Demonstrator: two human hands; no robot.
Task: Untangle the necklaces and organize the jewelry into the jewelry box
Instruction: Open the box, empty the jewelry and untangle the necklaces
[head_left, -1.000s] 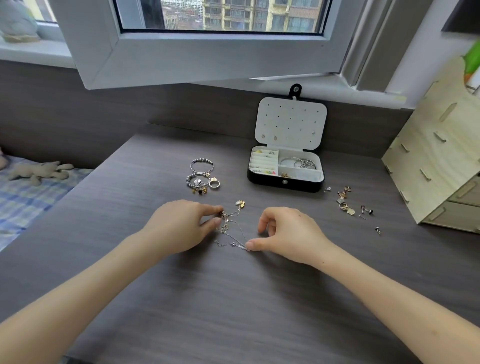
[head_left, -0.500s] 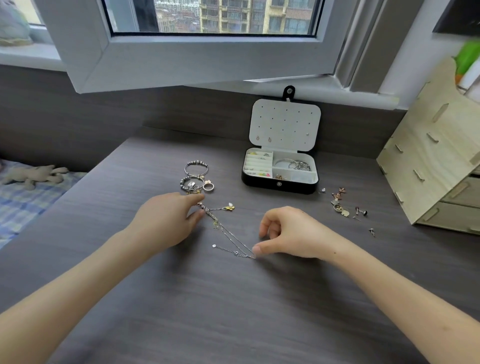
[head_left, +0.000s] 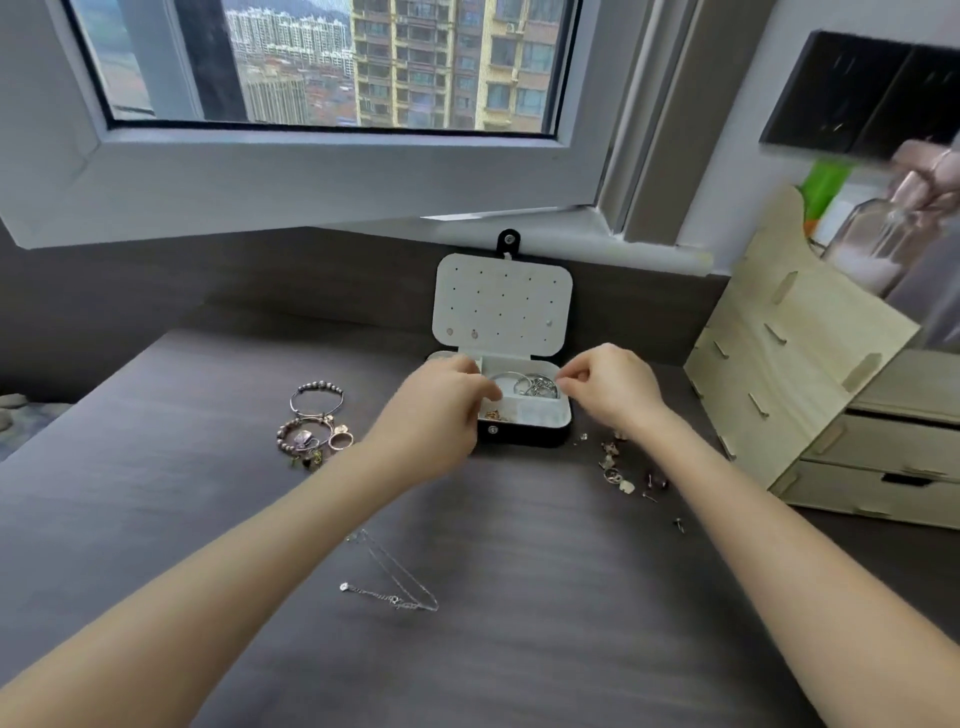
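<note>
The jewelry box (head_left: 524, 434) sits open at about 12 o'clock on the surface (head_left: 519, 649), right up against the back wall. Its white lid (head_left: 501, 306) stands upright with a few studs pinned near its lower edge. Inside, silver bangles (head_left: 527, 387) lie in the big right compartment, and there are some small gold bits in the front one.

Both hands are right over the box. The left hand (head_left: 441, 410) covers the box's left side, fingers curled with the tips bunched together. The right hand (head_left: 608, 389) is at the box's 2 o'clock corner, thumb and forefinger pinched. The two hands are a little apart, and honestly I can't tell if either has anything between the fingers (a thin chain would be too fine to make out here).

One silver necklace (head_left: 395, 577) lies loose on the surface at 6 o'clock from the box, well apart from it, between the two forearms. At the box's 9 o'clock there's a pile of bracelets and rings (head_left: 317, 426), near it but not touching. At 4 o'clock there's a scatter of earrings (head_left: 623, 470). Further out at 3 o'clock stands a wooden drawer organizer (head_left: 810, 395), with a window (head_left: 332, 62) up at 12 above it all.
</note>
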